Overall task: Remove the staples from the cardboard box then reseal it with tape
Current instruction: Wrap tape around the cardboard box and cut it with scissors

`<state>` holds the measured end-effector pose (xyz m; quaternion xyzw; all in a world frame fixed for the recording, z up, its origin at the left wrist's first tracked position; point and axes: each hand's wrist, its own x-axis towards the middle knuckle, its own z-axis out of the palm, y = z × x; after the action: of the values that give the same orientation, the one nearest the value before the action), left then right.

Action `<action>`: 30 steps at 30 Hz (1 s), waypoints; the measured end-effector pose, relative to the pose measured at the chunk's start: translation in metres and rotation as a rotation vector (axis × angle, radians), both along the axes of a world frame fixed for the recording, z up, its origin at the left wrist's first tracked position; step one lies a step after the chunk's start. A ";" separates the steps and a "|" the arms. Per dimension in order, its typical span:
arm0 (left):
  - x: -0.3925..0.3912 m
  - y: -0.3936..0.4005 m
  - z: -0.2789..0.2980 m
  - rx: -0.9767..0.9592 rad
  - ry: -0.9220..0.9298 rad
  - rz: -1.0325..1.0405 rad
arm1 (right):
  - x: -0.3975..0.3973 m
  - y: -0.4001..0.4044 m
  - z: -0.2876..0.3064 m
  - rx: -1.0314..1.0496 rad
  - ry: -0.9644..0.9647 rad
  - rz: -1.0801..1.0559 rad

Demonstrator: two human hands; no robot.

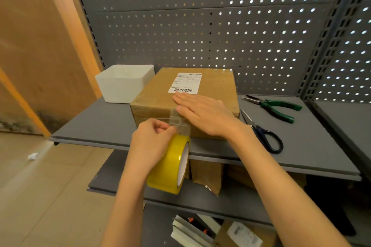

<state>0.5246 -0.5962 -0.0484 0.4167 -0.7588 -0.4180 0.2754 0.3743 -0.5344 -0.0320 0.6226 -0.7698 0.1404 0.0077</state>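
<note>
Nearest: left hand (149,138) grips the yellow tape roll (170,168) just below the shelf (100,122) edge, fingers curled over its top, roll hanging in front of the box's near face. A clear strip of tape (176,120) runs from the roll up that face and over the near top edge.

Right hand (202,113) lies flat, fingers straight, pressing the strip onto the top of the cardboard box (216,86), just short of the shipping label (185,83).

Box sits on the grey shelf, flaps closed. No staples can be made out on the visible faces; too small to be sure.

Right of the box: scissors (263,132), then green-handled pliers (275,107) farther back. White bin (124,84) stands beside the box at left rear.

Judgement: staple removal looks finished; resealing is under way. Left to do: press down the strip, cut it from the roll, possibly tape further seams.
</note>
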 end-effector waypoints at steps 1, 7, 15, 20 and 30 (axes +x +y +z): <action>0.000 -0.002 0.001 0.016 0.000 -0.013 | 0.000 -0.001 0.001 -0.001 -0.012 -0.009; 0.001 -0.005 0.004 0.143 0.020 -0.104 | 0.004 -0.001 0.003 -0.005 -0.088 -0.076; 0.002 -0.019 0.022 0.234 -0.048 -0.247 | 0.005 -0.002 0.005 -0.006 -0.117 -0.108; 0.001 -0.019 0.012 0.191 0.026 -0.193 | 0.007 -0.001 0.006 -0.024 -0.142 -0.111; -0.006 -0.017 -0.001 0.152 0.093 -0.105 | 0.005 -0.003 0.000 -0.075 -0.063 -0.118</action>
<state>0.5181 -0.6132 -0.0498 0.3762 -0.7323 -0.5068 0.2556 0.3791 -0.5374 -0.0318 0.5708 -0.7992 0.1879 0.0150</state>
